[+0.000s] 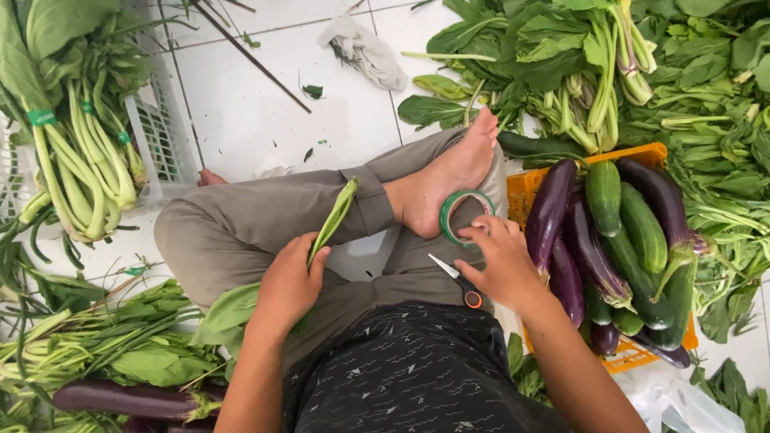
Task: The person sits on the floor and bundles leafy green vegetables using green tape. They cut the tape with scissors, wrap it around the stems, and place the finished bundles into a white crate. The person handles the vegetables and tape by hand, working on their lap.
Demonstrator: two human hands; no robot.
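Observation:
I sit cross-legged on a white tiled floor. My left hand [289,281] grips a small bunch of leafy green stalks [333,216] that rests across my left knee, stems pointing up and to the right. My right hand [501,261] reaches onto a roll of green tape [464,215] lying against my bare foot [449,176]; its fingertips touch the roll's lower edge. Small scissors [455,281] with an orange-ringed handle lie on my lap just under that hand.
An orange crate [521,188] at my right holds eggplants [549,212] and cucumbers [642,228]. Loose greens [577,64] are piled beyond it. A white crate [160,132] at the left carries taped bundles of greens [80,152]. More greens and an eggplant [128,398] lie lower left. A rag [365,50] lies far off.

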